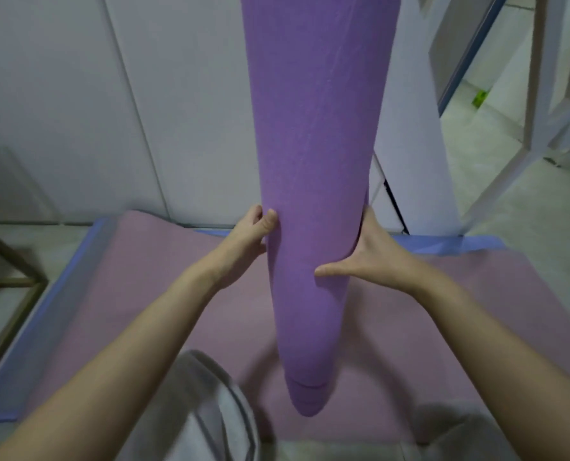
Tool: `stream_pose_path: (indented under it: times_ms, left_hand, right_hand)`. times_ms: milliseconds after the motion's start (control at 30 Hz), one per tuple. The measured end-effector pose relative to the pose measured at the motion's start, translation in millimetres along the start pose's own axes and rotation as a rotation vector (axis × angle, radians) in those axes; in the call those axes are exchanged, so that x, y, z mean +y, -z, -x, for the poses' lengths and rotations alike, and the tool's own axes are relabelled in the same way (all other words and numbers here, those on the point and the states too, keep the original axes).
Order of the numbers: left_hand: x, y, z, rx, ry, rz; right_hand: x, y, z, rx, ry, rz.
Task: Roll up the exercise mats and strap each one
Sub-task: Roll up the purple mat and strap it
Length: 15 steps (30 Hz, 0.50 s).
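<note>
Two bare hands hold a rolled purple mat upright between them. The left hand grips the roll's left side, thumb on the front and fingers curled round the back. The right hand clasps the right side, thumb stretched across the front and fingers hidden behind the roll. The roll stands tall in the middle of the view; its top runs out of the picture, and its lower end shows stepped layers above a pink mat. Whether that end touches the pink mat cannot be told.

The pink mat lies flat on the floor beneath and on both sides of the roll. Under it lies a blue mat, whose edges show to the left of the roll and behind it. Below the roll, nearest the viewer, is grey clothing on the person.

Behind the roll stands a white panelled wall, close to the mats' far edge. Far left of the roll, a wooden frame stands beside the blue mat. To the right of the roll a white pillar rises, and beyond it open pale tiled floor leads away past a white frame.
</note>
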State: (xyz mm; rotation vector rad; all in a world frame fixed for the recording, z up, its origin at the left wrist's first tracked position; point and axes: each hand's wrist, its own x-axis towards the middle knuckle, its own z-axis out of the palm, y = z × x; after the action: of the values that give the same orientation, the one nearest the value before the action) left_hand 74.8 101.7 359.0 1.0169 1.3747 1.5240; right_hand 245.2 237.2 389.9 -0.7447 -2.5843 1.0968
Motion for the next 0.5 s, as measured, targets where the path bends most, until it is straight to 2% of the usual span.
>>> stream_pose_path:
  times_ms: [233, 300, 433, 500]
  left_hand:
    - [17.1, -4.3, 4.8, 0.001, 0.000, -0.016]
    - [20.9, -7.0, 6.8, 0.000, -0.016, -0.013]
    - [27.6, -15.7, 10.6, 0.023, -0.062, -0.015]
    - [32.8, -18.3, 12.7, -0.004, -0.052, -0.054]
  right_hand:
    - [-5.5, 9.3, 0.2, -0.071, 0.059, 0.010]
    - [-9.1, 10.4, 3.2, -0.052, 0.090, 0.059]
    - [-25.6, 23.7, 14.6, 0.037, 0.094, -0.092]
    - [-30.3, 31.3, 17.7, 0.075, 0.093, -0.077]
